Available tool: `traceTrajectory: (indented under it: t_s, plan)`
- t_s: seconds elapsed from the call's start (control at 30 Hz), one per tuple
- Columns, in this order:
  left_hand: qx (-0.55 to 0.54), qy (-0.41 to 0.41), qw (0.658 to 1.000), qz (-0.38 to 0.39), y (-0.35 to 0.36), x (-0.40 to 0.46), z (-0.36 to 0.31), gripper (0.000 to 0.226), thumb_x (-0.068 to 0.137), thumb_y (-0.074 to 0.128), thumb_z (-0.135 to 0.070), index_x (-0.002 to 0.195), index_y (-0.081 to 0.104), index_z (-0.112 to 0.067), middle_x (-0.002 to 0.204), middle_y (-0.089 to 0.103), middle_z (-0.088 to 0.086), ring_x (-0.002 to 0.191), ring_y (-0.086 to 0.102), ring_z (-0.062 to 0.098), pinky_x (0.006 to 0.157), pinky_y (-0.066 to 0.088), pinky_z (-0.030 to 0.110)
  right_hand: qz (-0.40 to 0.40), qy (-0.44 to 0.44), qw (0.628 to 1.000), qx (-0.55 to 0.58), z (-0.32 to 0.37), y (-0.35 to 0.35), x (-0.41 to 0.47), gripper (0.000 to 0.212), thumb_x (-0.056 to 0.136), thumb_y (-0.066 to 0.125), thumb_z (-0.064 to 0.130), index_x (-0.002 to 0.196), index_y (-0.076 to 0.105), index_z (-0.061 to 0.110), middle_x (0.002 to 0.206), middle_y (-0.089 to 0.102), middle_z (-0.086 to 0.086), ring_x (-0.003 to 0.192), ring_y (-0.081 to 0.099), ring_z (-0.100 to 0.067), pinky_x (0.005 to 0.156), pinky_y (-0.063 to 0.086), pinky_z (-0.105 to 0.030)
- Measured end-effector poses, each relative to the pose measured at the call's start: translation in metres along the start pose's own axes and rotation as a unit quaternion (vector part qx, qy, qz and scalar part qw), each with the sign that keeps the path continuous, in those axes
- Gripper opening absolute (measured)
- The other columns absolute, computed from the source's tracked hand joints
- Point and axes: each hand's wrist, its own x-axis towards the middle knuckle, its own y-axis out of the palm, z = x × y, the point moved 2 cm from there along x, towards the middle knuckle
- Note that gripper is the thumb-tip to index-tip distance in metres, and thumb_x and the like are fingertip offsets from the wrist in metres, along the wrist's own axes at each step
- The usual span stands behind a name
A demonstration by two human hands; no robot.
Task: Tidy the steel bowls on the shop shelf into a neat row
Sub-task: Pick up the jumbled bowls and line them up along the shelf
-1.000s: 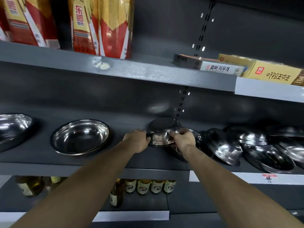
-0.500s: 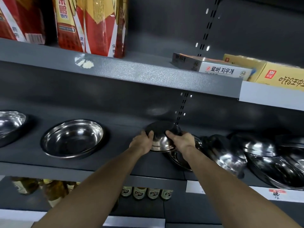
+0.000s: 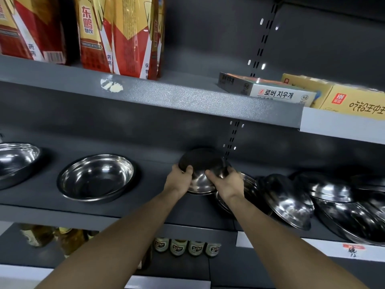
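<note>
Head camera: both hands, left hand (image 3: 178,181) and right hand (image 3: 226,184), grip a tilted steel bowl (image 3: 203,171) above the grey shelf (image 3: 145,202), between an upright bowl (image 3: 97,177) and jumbled bowls (image 3: 291,202) crowding the right.

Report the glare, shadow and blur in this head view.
Head view: bright highlights speckle the upright steel bowl and the tumbled steel bowls at right; the tilted steel bowl gripped by left hand and right hand is dark on top; the grey upper shelf shadows the back panel; edges bend and blur.
</note>
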Motion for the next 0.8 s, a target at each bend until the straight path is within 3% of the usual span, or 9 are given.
traceTrajectory:
  t_s: [0.07, 0.17, 0.33, 0.47, 0.57, 0.63, 0.7, 0.77, 0.8]
  plan:
    - [-0.015, 0.004, 0.999, -0.029, -0.010, -0.004, -0.002, 0.046, 0.097, 0.045, -0.048, 0.127, 0.046, -0.013, 0.120, 0.064, 0.009, 0.098, 0.061, 0.023, 0.082, 0.042, 0.029, 0.003, -0.021, 1.000, 0.008, 0.004, 0.003, -0.008, 0.073, 0.074, 0.079, 0.054, 0.129, 0.061, 0.011, 0.132, 0.057, -0.008, 0.118, 0.058, -0.025, 0.103, 0.047, -0.032]
    - [-0.046, -0.004, 0.996, -0.079, -0.028, -0.010, -0.005, 0.049, 0.097, 0.045, -0.048, 0.130, 0.044, -0.011, 0.124, 0.063, 0.011, 0.111, 0.060, 0.031, 0.089, 0.043, 0.033, 0.000, -0.065, 0.998, 0.001, 0.009, 0.006, -0.020, 0.074, 0.073, 0.082, 0.051, 0.132, 0.059, 0.011, 0.130, 0.055, -0.005, 0.121, 0.055, -0.023, 0.107, 0.045, -0.033]
    - [-0.149, -0.032, 0.981, -0.121, -0.055, -0.013, -0.004, 0.059, 0.098, 0.036, -0.055, 0.131, 0.048, -0.008, 0.133, 0.058, 0.015, 0.123, 0.053, 0.032, 0.091, 0.033, 0.030, 0.006, -0.137, 0.989, 0.063, 0.015, 0.010, -0.039, 0.081, 0.070, 0.088, 0.014, 0.140, 0.048, 0.013, 0.132, 0.055, -0.004, 0.105, 0.061, -0.016, 0.100, 0.048, -0.026]
    - [-0.241, -0.040, 0.964, -0.102, -0.070, -0.015, 0.001, 0.079, 0.091, 0.023, -0.070, 0.141, 0.049, -0.015, 0.141, 0.055, 0.005, 0.131, 0.049, 0.026, 0.112, 0.030, 0.033, 0.007, -0.116, 0.989, 0.094, 0.017, 0.016, -0.047, 0.069, 0.080, 0.073, 0.003, 0.142, 0.046, 0.020, 0.118, 0.065, -0.005, 0.092, 0.067, -0.016, 0.100, 0.052, -0.035]
    - [-0.322, -0.054, 0.944, -0.049, -0.077, -0.017, 0.004, 0.094, 0.078, 0.023, -0.082, 0.141, 0.052, -0.017, 0.141, 0.056, 0.004, 0.133, 0.049, 0.023, 0.118, 0.029, 0.039, -0.004, -0.060, 0.989, 0.132, 0.015, 0.017, -0.047, 0.046, 0.091, 0.056, 0.010, 0.134, 0.055, 0.024, 0.112, 0.070, -0.001, 0.097, 0.066, -0.016, 0.100, 0.050, -0.035]
    - [-0.338, -0.073, 0.937, -0.042, -0.082, -0.019, 0.006, 0.101, 0.072, 0.028, -0.085, 0.140, 0.053, -0.014, 0.139, 0.057, 0.006, 0.132, 0.050, 0.026, 0.117, 0.031, 0.041, 0.002, -0.009, 0.980, 0.200, 0.014, 0.017, -0.047, 0.025, 0.097, 0.048, 0.019, 0.114, 0.066, 0.025, 0.110, 0.072, -0.005, 0.096, 0.066, -0.020, 0.094, 0.051, -0.036]
    - [-0.313, -0.066, 0.946, -0.045, -0.085, -0.024, 0.005, 0.080, 0.083, 0.042, -0.071, 0.132, 0.057, -0.009, 0.130, 0.063, 0.009, 0.125, 0.056, 0.029, 0.113, 0.039, 0.044, 0.022, 0.049, 0.962, 0.268, 0.013, 0.016, -0.048, 0.031, 0.101, 0.041, 0.041, 0.091, 0.067, 0.026, 0.093, 0.073, -0.007, 0.074, 0.066, -0.016, 0.071, 0.050, -0.033]
    - [-0.291, -0.031, 0.954, -0.061, -0.084, -0.027, 0.005, 0.039, 0.093, 0.055, -0.037, 0.118, 0.060, -0.008, 0.117, 0.068, 0.013, 0.110, 0.063, 0.029, 0.106, 0.046, 0.044, 0.045, 0.088, 0.955, 0.281, 0.011, 0.015, -0.046, 0.054, 0.096, 0.034, 0.064, 0.091, 0.067, 0.021, 0.077, 0.073, -0.005, 0.055, 0.064, -0.011, 0.056, 0.046, -0.030]
    - [-0.281, -0.022, 0.958, -0.060, -0.083, -0.028, 0.006, 0.029, 0.092, 0.057, -0.024, 0.116, 0.060, -0.008, 0.113, 0.068, 0.014, 0.104, 0.064, 0.028, 0.103, 0.048, 0.043, 0.051, 0.099, 0.954, 0.280, 0.010, 0.015, -0.045, 0.060, 0.093, 0.036, 0.068, 0.094, 0.068, 0.018, 0.071, 0.073, -0.004, 0.051, 0.064, -0.011, 0.053, 0.046, -0.029]
